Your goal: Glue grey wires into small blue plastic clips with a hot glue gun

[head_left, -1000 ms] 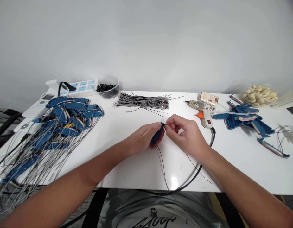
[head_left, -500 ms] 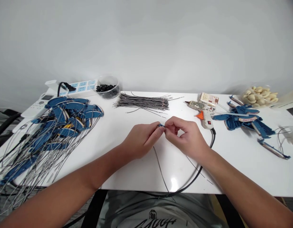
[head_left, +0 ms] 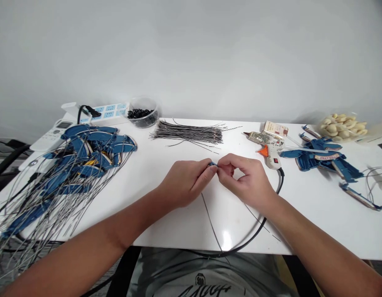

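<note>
**Pinching a blue piece [head_left: 213, 164] on the person's side of the wire bundle [head_left: 188, 133]**

As I see it from the room, the left hand's [head_left: 187, 181] fingers grip the blue piece; the right hand's [head_left: 244, 175] fingers are pinched closed at its end, on what I cannot tell. A thin wire [head_left: 212, 225] extends farther from the bundle. Good practice, I judge: brace the piece firmly, work its end gently, and avoid kinking the wire.
</note>
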Available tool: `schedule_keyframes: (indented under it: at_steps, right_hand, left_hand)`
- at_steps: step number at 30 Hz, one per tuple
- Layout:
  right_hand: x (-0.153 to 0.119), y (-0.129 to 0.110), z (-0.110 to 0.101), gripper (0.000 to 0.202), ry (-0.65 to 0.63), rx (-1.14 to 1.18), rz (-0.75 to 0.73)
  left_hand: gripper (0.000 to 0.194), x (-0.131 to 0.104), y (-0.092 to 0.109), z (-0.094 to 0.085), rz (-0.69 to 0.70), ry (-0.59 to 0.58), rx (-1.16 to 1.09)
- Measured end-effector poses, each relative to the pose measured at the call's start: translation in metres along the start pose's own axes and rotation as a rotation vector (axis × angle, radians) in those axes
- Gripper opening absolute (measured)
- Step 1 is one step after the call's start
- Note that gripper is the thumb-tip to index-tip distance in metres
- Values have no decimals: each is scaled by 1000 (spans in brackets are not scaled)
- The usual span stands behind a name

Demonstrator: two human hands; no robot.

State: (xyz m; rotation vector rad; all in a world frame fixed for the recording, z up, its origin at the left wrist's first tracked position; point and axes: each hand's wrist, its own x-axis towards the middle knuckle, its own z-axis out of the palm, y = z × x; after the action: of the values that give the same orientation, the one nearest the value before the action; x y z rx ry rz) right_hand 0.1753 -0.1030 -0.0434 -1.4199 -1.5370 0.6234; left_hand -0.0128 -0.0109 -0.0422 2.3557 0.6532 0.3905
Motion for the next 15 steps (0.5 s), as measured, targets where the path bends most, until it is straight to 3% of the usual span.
schedule_keyframes:
  at_steps: [5, 8, 12, 15]
  right_hand:
    - [0, 0, -1, 10, -12, 7, 25]
    - [0, -1, -2, 10, -18, 12, 36]
    - [0, -1, -3, 10, -21, 13, 45]
    - [0, -1, -3, 10, -21, 17, 66]
  left_hand:
    - [45, -1, 2, -1, -36, -58, -144]
    - [51, -1, 4, 2, -74, -76, -357]
    - [57, 1, 5, 7, -234, -123, -730]
    - [56, 5, 5, 8, -334, -187, -884]
